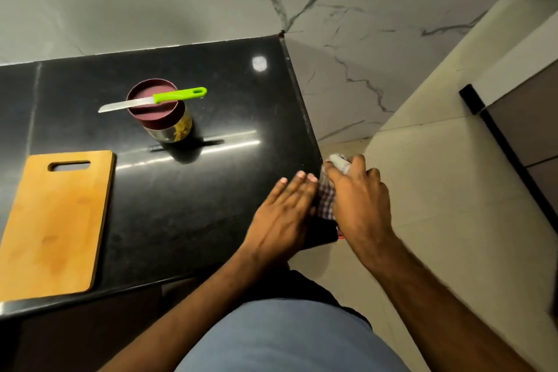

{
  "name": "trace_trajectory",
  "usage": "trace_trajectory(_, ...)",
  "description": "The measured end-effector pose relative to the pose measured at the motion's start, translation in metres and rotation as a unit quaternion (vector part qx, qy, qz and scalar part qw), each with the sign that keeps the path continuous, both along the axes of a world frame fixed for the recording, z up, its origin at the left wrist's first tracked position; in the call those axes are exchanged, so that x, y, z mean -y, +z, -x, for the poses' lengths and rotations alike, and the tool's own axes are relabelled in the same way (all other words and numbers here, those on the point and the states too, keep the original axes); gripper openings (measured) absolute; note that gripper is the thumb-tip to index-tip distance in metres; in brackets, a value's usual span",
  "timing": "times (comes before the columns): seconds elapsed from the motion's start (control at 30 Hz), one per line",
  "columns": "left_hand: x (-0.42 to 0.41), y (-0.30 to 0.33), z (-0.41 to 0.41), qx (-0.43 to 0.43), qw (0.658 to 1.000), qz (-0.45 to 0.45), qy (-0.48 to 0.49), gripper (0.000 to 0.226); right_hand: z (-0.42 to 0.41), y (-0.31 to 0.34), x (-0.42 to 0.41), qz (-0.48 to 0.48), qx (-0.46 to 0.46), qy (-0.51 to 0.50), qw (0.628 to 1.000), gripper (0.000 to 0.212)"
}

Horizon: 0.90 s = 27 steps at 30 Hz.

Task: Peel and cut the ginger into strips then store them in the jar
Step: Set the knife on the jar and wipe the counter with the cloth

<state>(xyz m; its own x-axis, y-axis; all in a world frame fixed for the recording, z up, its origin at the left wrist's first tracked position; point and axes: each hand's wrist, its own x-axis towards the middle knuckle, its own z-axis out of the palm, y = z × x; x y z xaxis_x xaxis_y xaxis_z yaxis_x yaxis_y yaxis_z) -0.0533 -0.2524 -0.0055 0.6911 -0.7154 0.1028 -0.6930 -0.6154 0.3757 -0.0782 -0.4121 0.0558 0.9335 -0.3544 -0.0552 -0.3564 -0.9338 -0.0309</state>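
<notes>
At tabletop [211,75] edge: left hand [280,214] flat, fingers straight.
Right hand [359,202]: grips checked cloth [326,199]; wipe outward, firmly.

The black counter [229,118] has lots of bare room in the middle and at the front. The jar [164,118] stands near the back, and a knife [151,100] lies across its lid — blade and green handle stick out on both sides. The wooden board [54,220] fills the front left corner. Both hands [287,208] [359,199] and a checked cloth [326,202] crowd the right edge — open floor lies beyond
</notes>
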Motion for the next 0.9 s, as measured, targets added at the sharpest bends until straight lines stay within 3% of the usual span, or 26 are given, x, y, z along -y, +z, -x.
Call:
trace_trajectory(0.13,-0.061,0.013,-0.018,-0.018,0.989,0.051,0.135,0.057,-0.044,0.012,-0.055,-0.119,0.056,0.111,0.985,0.043)
trace_trajectory(0.23,-0.107,0.012,-0.027,-0.027,0.980,0.025,0.198,0.058,-0.073,0.015,-0.110,-0.213,0.034,0.168,0.962,0.063)
trace_trajectory(0.33,-0.152,0.011,-0.031,-0.016,0.967,0.003,0.256,0.058,-0.098,0.002,-0.159,-0.299,0.009,0.209,0.931,0.047)
trace_trajectory(0.5,-0.229,0.009,-0.042,-0.004,0.943,-0.035,0.332,0.058,-0.124,-0.024,-0.239,-0.407,0.040,0.271,0.871,0.048)
trace_trajectory(0.57,-0.252,0.001,-0.051,-0.017,0.939,-0.073,0.335,0.060,-0.131,-0.036,-0.257,-0.388,0.011,0.299,0.872,0.050)
trace_trajectory(0.63,-0.265,-0.011,-0.059,-0.042,0.941,-0.126,0.310,0.064,-0.133,-0.047,-0.265,-0.278,-0.025,0.333,0.901,0.053)
trace_trajectory(0.7,-0.266,-0.022,-0.063,-0.053,0.944,-0.152,0.287,0.065,-0.130,-0.057,-0.266,-0.202,-0.036,0.334,0.920,0.056)
trace_trajectory(0.77,-0.259,-0.029,-0.066,-0.053,0.950,-0.143,0.273,0.063,-0.124,-0.061,-0.264,-0.188,-0.015,0.321,0.928,0.054)
trace_trajectory(0.9,-0.240,-0.036,-0.069,-0.058,0.961,-0.127,0.238,0.064,-0.121,-0.047,-0.253,-0.400,-0.024,0.140,0.906,0.049)
